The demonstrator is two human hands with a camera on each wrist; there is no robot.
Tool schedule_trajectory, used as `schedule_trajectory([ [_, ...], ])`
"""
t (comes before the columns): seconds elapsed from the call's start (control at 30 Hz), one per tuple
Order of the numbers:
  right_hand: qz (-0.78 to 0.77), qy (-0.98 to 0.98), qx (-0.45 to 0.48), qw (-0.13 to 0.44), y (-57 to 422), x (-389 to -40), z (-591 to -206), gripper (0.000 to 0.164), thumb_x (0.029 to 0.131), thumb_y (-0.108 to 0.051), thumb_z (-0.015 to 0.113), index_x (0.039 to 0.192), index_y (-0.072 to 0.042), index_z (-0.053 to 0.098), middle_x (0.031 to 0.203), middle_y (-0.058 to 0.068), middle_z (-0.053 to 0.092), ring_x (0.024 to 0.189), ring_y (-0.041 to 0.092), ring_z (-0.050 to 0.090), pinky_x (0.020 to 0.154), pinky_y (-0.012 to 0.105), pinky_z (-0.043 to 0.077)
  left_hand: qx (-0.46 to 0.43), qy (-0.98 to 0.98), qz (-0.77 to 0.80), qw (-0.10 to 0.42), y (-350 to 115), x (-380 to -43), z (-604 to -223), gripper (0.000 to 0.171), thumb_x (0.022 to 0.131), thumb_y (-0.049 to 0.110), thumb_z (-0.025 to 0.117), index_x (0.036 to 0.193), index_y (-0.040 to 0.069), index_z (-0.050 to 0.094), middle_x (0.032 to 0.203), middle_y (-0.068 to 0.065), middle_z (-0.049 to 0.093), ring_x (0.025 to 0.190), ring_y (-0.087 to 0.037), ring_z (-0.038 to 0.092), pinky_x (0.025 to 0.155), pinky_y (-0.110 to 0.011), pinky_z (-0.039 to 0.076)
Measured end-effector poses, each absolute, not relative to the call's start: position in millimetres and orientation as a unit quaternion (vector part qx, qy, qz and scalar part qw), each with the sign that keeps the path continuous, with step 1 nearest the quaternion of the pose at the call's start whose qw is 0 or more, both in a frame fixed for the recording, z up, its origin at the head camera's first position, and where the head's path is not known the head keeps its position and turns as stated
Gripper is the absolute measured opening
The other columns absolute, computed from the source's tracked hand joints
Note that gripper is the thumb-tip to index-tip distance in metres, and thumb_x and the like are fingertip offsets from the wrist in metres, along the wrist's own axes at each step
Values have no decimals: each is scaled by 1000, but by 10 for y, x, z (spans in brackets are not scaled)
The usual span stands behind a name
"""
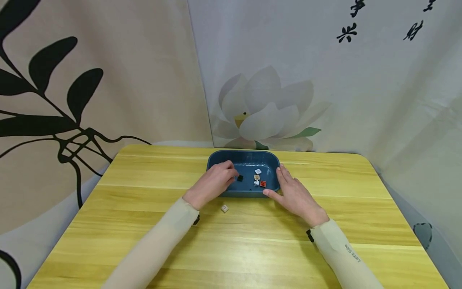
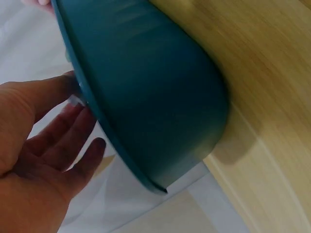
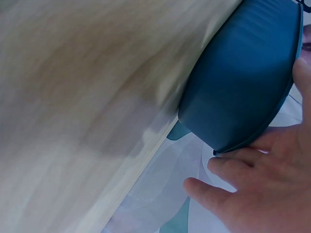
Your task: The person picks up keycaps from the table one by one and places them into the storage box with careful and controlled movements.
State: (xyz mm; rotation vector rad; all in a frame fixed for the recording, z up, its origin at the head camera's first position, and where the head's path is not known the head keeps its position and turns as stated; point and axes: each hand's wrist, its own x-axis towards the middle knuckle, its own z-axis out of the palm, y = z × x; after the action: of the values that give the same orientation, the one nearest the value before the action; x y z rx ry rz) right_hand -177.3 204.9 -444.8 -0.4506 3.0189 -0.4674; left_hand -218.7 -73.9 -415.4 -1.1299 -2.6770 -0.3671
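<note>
A dark blue tray (image 1: 249, 194) holds several small keycap-like blocks, among them a white one (image 1: 258, 171), a beige one (image 1: 256, 177) and a red one (image 1: 263, 184). My left hand (image 1: 216, 178) reaches over the tray's left side, fingertips beside a black block (image 1: 240, 178). In the left wrist view its thumb and fingers close around a small pale piece (image 2: 75, 100) near the rim, partly hidden. At the right corner, my right hand (image 1: 296, 196) lies with the thumb on the front rim and straight, spread fingers against the right side.
A beige block (image 1: 224, 208) lies on the wooden table (image 1: 252, 249) in front of the tray. Behind the table's far edge hangs a printed curtain (image 1: 144, 72) with leaves and a lotus.
</note>
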Motion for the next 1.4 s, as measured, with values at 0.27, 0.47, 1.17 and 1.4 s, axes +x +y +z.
schedule_trajectory([
  [0.27,-149,978,-145,26,2051,-1771,-4445,105,87,-77,37,153,2,15,160,16,5,145,32,14,110,54,25,-361,-924,-114,47,-660,-2291,-4250,19,87,14,73,106,11,75,97,-1,61,81,-11,59,75,-20,51],
  [0.47,-153,977,-144,25,2052,-1762,-4451,104,87,-77,37,153,2,15,160,17,6,145,32,15,110,54,26,-348,-931,-105,22,-594,-2346,-4311,19,88,15,73,106,11,76,100,-2,64,86,-13,61,81,-25,52],
  [1.17,-153,978,-139,29,2051,-1779,-4450,105,86,-77,38,153,1,15,161,16,4,144,33,17,109,53,28,-339,-936,-79,58,-595,-2338,-4317,25,90,33,69,109,17,75,106,-1,65,90,-15,62,83,-34,52],
  [1.4,-152,978,-139,32,2048,-1775,-4448,105,87,-77,37,153,1,13,161,15,3,145,32,16,110,54,26,-349,-927,-110,81,-681,-2199,-4300,35,93,40,64,121,20,70,128,-2,59,117,-19,54,102,-47,39],
])
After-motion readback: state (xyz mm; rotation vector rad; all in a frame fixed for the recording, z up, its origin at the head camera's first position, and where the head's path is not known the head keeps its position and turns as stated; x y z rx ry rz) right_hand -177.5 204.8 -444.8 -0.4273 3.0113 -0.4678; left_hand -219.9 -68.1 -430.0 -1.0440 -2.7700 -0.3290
